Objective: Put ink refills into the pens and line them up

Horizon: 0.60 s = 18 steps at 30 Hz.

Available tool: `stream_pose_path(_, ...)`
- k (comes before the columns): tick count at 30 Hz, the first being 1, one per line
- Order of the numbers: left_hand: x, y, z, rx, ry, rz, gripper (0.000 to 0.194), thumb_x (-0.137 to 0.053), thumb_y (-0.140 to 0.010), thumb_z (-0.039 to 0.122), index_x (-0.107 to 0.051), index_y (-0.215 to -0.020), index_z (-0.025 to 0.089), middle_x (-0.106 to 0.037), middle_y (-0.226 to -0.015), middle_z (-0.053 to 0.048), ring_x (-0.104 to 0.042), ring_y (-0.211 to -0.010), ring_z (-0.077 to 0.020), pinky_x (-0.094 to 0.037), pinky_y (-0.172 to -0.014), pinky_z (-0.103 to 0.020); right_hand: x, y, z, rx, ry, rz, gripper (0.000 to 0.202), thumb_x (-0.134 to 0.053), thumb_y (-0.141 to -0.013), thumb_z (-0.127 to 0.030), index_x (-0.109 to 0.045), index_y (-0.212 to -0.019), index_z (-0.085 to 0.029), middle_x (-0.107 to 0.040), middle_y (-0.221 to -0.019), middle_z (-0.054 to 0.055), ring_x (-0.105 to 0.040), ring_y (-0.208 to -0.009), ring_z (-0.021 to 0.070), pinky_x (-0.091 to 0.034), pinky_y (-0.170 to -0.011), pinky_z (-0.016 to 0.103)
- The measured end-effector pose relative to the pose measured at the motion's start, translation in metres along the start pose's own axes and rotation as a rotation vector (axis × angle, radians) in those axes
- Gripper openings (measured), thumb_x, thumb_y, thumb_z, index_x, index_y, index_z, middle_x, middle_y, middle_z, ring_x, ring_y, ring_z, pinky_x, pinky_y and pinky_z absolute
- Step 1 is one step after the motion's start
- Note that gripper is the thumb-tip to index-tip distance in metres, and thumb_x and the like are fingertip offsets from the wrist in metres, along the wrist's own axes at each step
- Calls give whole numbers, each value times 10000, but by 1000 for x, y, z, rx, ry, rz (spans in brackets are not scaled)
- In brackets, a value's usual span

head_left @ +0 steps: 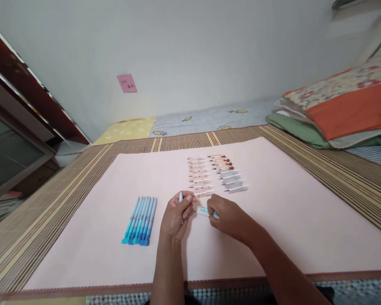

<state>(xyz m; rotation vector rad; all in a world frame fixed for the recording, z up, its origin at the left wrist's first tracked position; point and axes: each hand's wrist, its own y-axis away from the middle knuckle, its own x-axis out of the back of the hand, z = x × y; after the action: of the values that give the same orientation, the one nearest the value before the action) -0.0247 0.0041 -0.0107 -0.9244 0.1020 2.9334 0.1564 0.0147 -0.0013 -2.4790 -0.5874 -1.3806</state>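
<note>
The left grip [176,215] was closed around a pale blue pen barrel [181,207], which stood nearly upright between thumb and fingers, its rounded end showing above them. The right grip [226,213] was narrow, its curled fingers pinching a slim blue-and-white piece [204,212] that pointed toward the left hand; whether its tip touched that hand could not be told. Both hands were held close together over a pale pink sheet [273,220]. Just beyond them lay a column of slender pens with pinkish patterns [201,187], stacked one above another with their tips to the left. To the right of that column were pens with brown ends [224,164] and, nearer the person, a set of greyish pens [235,183]. Well to the left of the left hand, a tidy row of blue pens [141,220] lay side by side, their darker ends toward the person. Under the sheet spread a striped mat [51,207]; folded bedding [352,110] was piled at the far right, and a pink note [127,83] was on the wall [209,51].
</note>
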Motion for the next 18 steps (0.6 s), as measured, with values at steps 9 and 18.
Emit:
stream_pose_path(9,2,-2,0,-17,-1,69,216,-797,-778,262,-662,-858,114,-613,-765,-1,-277,-418,25,-163,-434,-171,34,7,13,-49,-577,287,98,-541,-909,-293,-545,-843,-220,-550,-704,-37,-507,-613,135,-382,-560,251)
stream_pose_path(18,4,-1,-2,-7,-36,57,210,-791,-790,276,-667,-868,126,-613,-765,-1,-282,-426,18,-159,-427,-173,35,9,4,14,-529,270,120,-527,-933,-284,-564,-837,-221,-506,-682,-52,-417,-563,111,-323,-512,236)
